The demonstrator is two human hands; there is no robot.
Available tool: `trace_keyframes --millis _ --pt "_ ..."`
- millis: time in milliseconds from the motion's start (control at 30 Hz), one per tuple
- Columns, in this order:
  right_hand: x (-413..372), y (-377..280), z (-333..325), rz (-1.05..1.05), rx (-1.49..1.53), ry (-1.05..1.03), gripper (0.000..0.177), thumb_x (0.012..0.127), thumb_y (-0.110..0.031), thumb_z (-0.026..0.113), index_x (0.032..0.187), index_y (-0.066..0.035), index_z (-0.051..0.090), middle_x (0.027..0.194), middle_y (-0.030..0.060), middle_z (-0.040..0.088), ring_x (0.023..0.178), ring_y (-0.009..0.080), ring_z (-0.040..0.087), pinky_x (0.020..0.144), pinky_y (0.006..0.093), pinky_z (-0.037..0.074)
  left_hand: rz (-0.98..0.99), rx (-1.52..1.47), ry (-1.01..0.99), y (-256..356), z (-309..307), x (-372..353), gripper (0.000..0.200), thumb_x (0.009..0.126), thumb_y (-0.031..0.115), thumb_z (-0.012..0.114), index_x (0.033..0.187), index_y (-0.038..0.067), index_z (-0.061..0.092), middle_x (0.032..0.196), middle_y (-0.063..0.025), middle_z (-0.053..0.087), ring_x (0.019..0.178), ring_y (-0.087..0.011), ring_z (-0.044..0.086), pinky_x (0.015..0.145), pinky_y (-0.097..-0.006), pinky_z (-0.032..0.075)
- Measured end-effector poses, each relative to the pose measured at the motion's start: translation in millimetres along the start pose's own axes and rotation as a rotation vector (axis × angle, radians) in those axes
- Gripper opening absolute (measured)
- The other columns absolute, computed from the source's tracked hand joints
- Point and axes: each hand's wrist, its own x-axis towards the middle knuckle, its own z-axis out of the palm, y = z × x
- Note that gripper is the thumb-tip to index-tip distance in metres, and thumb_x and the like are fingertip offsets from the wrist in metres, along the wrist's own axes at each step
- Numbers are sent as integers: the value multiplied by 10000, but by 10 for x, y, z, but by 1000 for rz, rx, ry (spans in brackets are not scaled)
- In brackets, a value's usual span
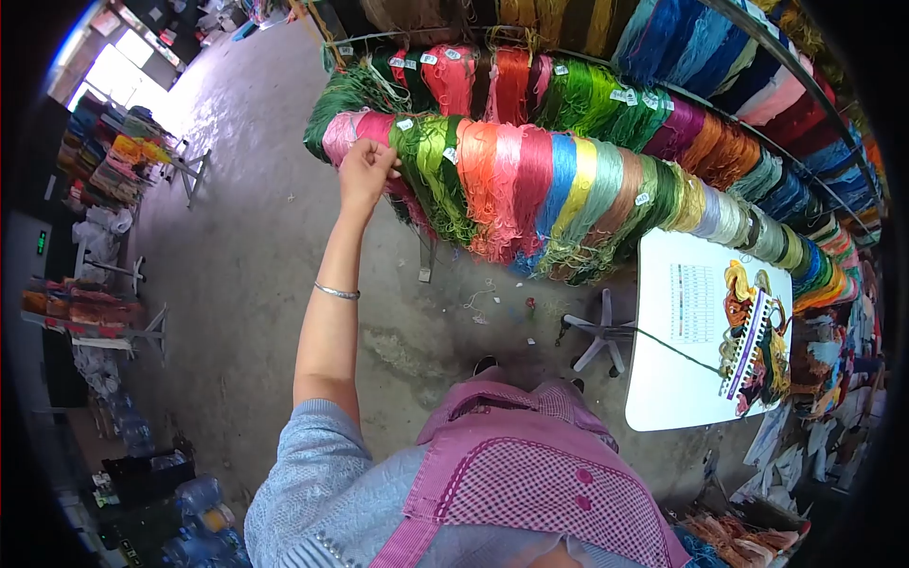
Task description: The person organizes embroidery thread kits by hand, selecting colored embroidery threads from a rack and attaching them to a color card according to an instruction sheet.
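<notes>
My left hand [366,168] is at the near end of a long hanging row of coloured thread skeins. Its fingers are curled and pressed together, and what is between them is too small to make out. Pink skeins [339,138] and a magenta skein [376,128] are right behind it. Green skeins [423,147] hang just to its right, followed by orange [477,161], blue [561,175] and yellow [583,170] ones. Small white tags sit on some skeins. My right hand is out of view.
A white table [663,379] at the right bears a printed chart [692,303] and a spiral-bound strip [745,343] with thread samples. A wheeled base [602,333] stands left of it. More skeins hang on racks behind; others stand at the far left [80,308].
</notes>
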Motion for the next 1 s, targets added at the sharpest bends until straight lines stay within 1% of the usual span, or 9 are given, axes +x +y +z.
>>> trace_keyframes --millis 233,367,400,567,700,733,767,867,1000 --pt "-292 12 291 44 31 0 279 894 -253 558 1000 -31 691 978 159 712 900 355 675 802 452 502 -89 28 90 -56 19 57 133 887 123 651 899 -9 666 706 -54 675 555 -96 614 472 -238 493" --pt "-2 -1621 -600 20 -121 -131 283 863 -255 572 1007 -42 690 980 188 697 913 385 660 805 454 504 -71 110 57 -79 -47 -46 168 901 159 647 857 -3 653 695 -50 668 552 -98 607 490 -239 476" --pt "-128 -2687 -909 -9 -275 -258 290 832 -256 585 1012 -53 688 981 214 683 924 409 645 806 453 506 -72 110 56 -123 -53 -88 168 901 159 647 857 -3 653 695 -50 668 552 -98 607 490 -239 476" --pt "339 -3733 -1213 -15 -540 -99 154 830 -165 592 909 -59 672 835 191 659 824 388 630 742 452 505 -105 -35 30 -185 -158 -325 177 923 188 634 844 31 613 653 -10 609 528 -71 522 469 -233 417" --pt "775 -4242 -1207 -437 -302 152 110 859 -149 608 886 -47 637 827 144 652 798 354 623 749 433 501 14 -56 41 -5 -87 -325 153 904 186 655 887 43 605 663 9 589 538 -57 485 481 -233 400" --pt "864 -4333 -1188 -573 -316 204 115 864 -157 614 895 -47 632 850 131 657 817 346 623 761 423 501 197 159 79 -143 -93 -181 144 859 159 678 923 46 615 640 -33 610 522 -150 552 503 -304 441" --pt "916 -4419 -1163 -576 -319 204 115 864 -157 614 895 -47 632 850 131 657 817 346 623 761 423 501 199 159 83 -91 -69 -93 144 859 159 678 923 46 615 640 -33 610 522 -150 552 503 -304 441" --pt "991 -4548 -1125 -602 -300 133 141 855 -176 633 923 -53 642 886 121 665 865 330 627 790 411 501 357 586 296 240 56 -3 182 797 117 679 974 90 647 673 -158 629 677 -364 641 613 -446 486" --pt "960 -4485 -1125 -544 -368 126 159 854 -176 637 949 -48 647 898 120 671 903 319 629 801 410 506 450 702 253 81 42 136 162 791 149 701 928 78 654 678 -138 638 676 -350 647 619 -447 482"
